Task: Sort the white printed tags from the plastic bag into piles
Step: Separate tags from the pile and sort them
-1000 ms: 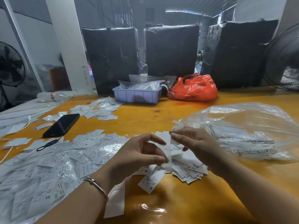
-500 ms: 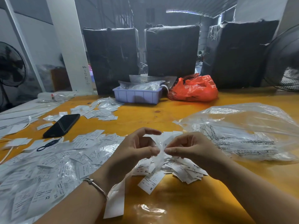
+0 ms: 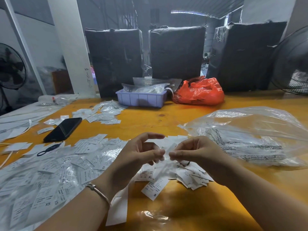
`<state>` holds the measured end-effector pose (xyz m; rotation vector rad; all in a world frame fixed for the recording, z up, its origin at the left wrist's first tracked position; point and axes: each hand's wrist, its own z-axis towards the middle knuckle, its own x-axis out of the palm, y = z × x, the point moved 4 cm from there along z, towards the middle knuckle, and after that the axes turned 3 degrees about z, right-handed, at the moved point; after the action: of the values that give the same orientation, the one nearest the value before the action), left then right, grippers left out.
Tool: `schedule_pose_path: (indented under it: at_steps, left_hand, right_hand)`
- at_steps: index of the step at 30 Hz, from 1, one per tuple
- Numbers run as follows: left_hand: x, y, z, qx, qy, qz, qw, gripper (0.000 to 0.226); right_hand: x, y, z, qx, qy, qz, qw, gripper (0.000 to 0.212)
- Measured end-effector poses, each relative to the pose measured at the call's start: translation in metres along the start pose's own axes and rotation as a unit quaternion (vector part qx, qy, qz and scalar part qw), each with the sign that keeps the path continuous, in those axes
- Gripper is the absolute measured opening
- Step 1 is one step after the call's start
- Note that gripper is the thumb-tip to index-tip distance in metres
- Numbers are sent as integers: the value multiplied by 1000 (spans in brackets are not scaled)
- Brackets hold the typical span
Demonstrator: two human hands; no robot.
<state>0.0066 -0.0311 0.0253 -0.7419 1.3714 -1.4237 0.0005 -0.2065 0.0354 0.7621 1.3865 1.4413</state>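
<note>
Above the yellow table, the left hand and right hand meet, each pinching a small clear sleeve holding a white tag. Below them lies a heap of tags, one marked S. A broad spread of tags lies left, a clear plastic bag right, a black phone beyond.

Phone lies left on table; plastic bag right, bin behind.
</note>
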Motion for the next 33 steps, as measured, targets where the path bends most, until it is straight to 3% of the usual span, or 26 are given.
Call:
schedule_pose_path:
  at_steps: [6, 9, 12, 17, 20, 23, 26, 29, 33]
  left_hand:
    - [3, 2, 0, -7, 9, 58, 998, 36]
    - [1, 1, 1, 24, -9, 41, 999, 30]
    - [-2, 3, 2, 28, -19, 42, 999, 13]
    - [2, 7, 3, 38, -11, 124, 992, 10]
    - [6, 8, 4, 46, -1, 168, 985, 9]
    - [5, 6, 3, 55, -2, 150, 987, 11]
    - [4, 1, 2, 63, 5, 92, 994, 14]
    - [6, -3, 0, 66, 17, 71, 995, 14]
    - [6, -4, -1, 51, 8, 91, 995, 25]
  right_hand:
    - [-1, 2, -2, -83, -104, -44, 990, 20]
    - [-2, 1, -2, -86, -122, -71, 986, 23]
    - [-11, 0, -1, -70, -181, -56, 979, 10]
    - [-22, 7, -5, -118, -267, -56, 955, 45]
    - [-19, 12, -8, -160, -262, -53, 950, 57]
    - [-18, 11, -8, -158, -269, -131, 941, 39]
    - [-11, 5, -2, -81, -172, -140, 972, 16]
    - [0, 3, -1, -59, -64, -112, 990, 25]
    - [0, 5, -1, -101, -76, -94, 987, 19]
